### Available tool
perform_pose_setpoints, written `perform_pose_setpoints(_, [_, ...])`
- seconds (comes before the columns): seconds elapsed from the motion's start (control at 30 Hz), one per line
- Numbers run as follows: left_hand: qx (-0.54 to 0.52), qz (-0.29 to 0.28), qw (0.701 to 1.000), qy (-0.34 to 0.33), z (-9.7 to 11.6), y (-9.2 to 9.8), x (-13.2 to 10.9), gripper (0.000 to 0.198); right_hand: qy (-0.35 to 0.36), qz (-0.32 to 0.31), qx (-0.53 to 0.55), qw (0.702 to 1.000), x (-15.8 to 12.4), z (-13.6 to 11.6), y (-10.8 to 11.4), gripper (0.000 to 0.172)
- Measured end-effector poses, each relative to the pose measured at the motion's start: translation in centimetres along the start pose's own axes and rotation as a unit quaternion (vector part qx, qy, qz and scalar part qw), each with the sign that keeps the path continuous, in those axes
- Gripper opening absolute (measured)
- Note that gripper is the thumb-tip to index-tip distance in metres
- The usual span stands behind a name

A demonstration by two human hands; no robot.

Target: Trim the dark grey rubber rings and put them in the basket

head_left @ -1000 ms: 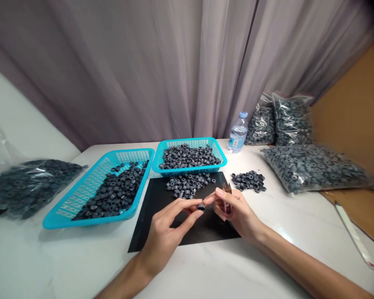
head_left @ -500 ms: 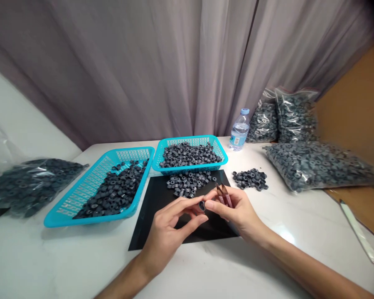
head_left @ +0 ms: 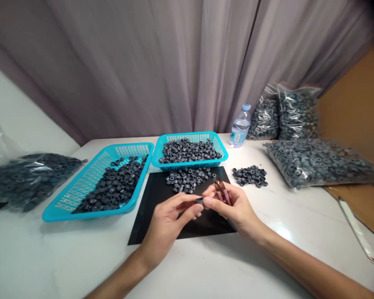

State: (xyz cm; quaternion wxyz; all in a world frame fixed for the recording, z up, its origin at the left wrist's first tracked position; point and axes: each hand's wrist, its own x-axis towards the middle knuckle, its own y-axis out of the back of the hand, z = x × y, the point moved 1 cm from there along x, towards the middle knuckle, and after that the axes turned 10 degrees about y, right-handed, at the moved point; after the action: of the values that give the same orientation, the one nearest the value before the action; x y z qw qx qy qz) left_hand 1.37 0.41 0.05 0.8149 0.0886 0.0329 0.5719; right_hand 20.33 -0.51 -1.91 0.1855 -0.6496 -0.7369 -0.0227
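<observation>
My left hand (head_left: 168,220) pinches a small dark grey ring-shaped part (head_left: 200,201) between thumb and fingertips, above a black mat (head_left: 156,224). My right hand (head_left: 232,207) is closed on a brown pair of tweezers (head_left: 220,190), tips pointing up and away, and its thumb touches the same part. A loose heap of the same grey parts (head_left: 187,180) lies on the far end of the mat, just beyond both hands.
Two turquoise baskets (head_left: 81,195) (head_left: 220,145) hold more grey parts. A small pile (head_left: 249,175) lies right of the mat. Clear bags of parts sit far left (head_left: 25,178) and right (head_left: 318,162). A water bottle (head_left: 239,131) stands behind. A knife-like tool (head_left: 357,230) lies at right.
Both hands have stayed together over the mat, turning the part between the fingertips. The tweezers have tilted more upright in the right hand. The view has shifted slightly.
</observation>
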Motion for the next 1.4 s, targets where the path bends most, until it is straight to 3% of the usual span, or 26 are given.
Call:
perform_pose_setpoints(0.5, [-0.075, -0.012, 0.997, 0.017, 0.1, -0.4, 0.0, 0.011, 0.016, -0.032, -0.024, 0.999, -0.1, 0.0, 0.2, 0.026])
perform_pose_setpoints(0.7, [-0.053, -0.005, 0.998, 0.022, 0.1, -0.5, 0.0, 0.017, 0.021, -0.027, -0.024, 0.999, -0.4, -0.3, 0.2, 0.029])
perform_pose_setpoints(1.0, [0.074, 0.013, 0.995, -0.062, 0.0, -0.1, -0.1, 0.013, 0.004, -0.055, -0.081, 0.995, -0.6, -1.4, -0.2, 0.033])
perform_pose_setpoints(1.13, [0.099, 0.027, 0.989, -0.103, 0.2, 0.0, 0.0, 0.018, -0.026, -0.068, -0.06, 0.996, -0.2, -0.7, 0.0, 0.038])
perform_pose_setpoints(1.4, [0.113, 0.036, 0.985, -0.125, 0.0, -0.2, -0.1, 0.017, -0.044, -0.129, 0.027, 0.99, -0.3, 0.1, -0.4, 0.036])
